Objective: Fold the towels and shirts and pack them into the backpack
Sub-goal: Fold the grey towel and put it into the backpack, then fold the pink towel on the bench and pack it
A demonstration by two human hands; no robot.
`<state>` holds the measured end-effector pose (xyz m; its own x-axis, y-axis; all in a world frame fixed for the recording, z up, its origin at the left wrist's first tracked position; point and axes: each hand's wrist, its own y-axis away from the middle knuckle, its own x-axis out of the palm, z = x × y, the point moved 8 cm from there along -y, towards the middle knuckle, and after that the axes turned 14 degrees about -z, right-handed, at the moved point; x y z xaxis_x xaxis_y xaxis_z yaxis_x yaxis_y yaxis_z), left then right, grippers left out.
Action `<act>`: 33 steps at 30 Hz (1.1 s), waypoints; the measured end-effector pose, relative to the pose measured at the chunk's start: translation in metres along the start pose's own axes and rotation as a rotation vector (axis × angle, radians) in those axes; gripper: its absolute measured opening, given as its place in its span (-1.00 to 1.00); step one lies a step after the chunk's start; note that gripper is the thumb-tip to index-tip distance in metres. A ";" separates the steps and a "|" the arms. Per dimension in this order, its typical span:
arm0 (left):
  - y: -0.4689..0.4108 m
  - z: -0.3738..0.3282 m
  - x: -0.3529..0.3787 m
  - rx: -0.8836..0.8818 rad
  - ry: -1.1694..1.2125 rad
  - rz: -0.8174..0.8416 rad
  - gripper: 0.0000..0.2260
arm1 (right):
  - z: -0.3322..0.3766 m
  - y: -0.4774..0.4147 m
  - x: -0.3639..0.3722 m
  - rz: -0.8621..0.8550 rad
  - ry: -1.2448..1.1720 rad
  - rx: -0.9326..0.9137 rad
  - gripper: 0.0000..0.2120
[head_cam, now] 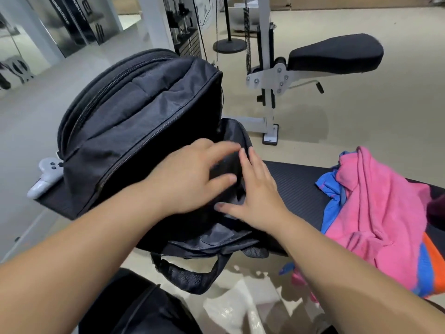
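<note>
A black backpack (134, 131) lies on a black padded bench (296, 184), its main compartment open toward me. My left hand (192, 174) reaches into the opening, with dark fabric (225, 165) between its fingers and thumb. Beside it, my right hand (257, 196) presses flat with spread fingers on the inside of the opening. What lies deeper in the bag is hidden by both hands. On the bench to the right sits a loose pile: a pink towel (375, 213) on top of blue cloth (330, 186) and orange cloth (433, 256).
A white game controller (45, 174) lies on the bench's left end, behind the backpack. A white gym machine with a black pad (334, 54) stands behind. On the floor near me are clear plastic wrap (240, 307) and another black bag (134, 307).
</note>
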<state>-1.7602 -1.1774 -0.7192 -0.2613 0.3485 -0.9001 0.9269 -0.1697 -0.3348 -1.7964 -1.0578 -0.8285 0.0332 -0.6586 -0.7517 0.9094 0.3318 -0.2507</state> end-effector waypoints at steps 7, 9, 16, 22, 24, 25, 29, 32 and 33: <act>0.006 0.026 0.018 -0.049 -0.407 0.143 -0.50 | 0.013 -0.029 0.032 0.151 -0.118 0.058 0.46; 0.005 0.056 0.021 -0.136 -0.351 0.156 -0.44 | 0.023 -0.040 0.042 0.154 -0.126 0.045 0.47; 0.003 0.133 0.004 -0.309 -0.386 0.113 -0.42 | 0.062 -0.093 0.089 0.211 -0.081 -0.036 0.48; 0.012 0.196 -0.032 -0.362 -0.531 0.150 -0.42 | 0.097 -0.116 0.128 0.359 -0.054 -0.145 0.39; 0.013 0.200 -0.045 -0.339 -0.637 0.132 -0.44 | 0.098 -0.116 0.133 0.385 -0.060 -0.152 0.33; 0.014 0.199 -0.047 -0.326 -0.668 0.129 -0.45 | 0.095 -0.114 0.134 0.390 -0.068 -0.148 0.29; 0.010 0.175 -0.041 -0.225 -0.764 0.088 -0.48 | 0.072 -0.099 0.122 0.390 -0.076 -0.103 0.06; -0.004 0.138 -0.029 -0.113 -0.842 0.001 -0.50 | 0.047 -0.086 0.086 0.246 -0.078 -0.073 -0.28; -0.008 0.123 -0.020 -0.101 -0.810 -0.020 -0.48 | 0.036 -0.081 0.071 0.195 -0.059 -0.061 -0.34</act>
<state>-1.7955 -1.2968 -0.7332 -0.3560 -0.4304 -0.8295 0.9297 -0.0733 -0.3610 -1.8527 -1.1557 -0.8396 0.2320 -0.6160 -0.7528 0.8567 0.4959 -0.1419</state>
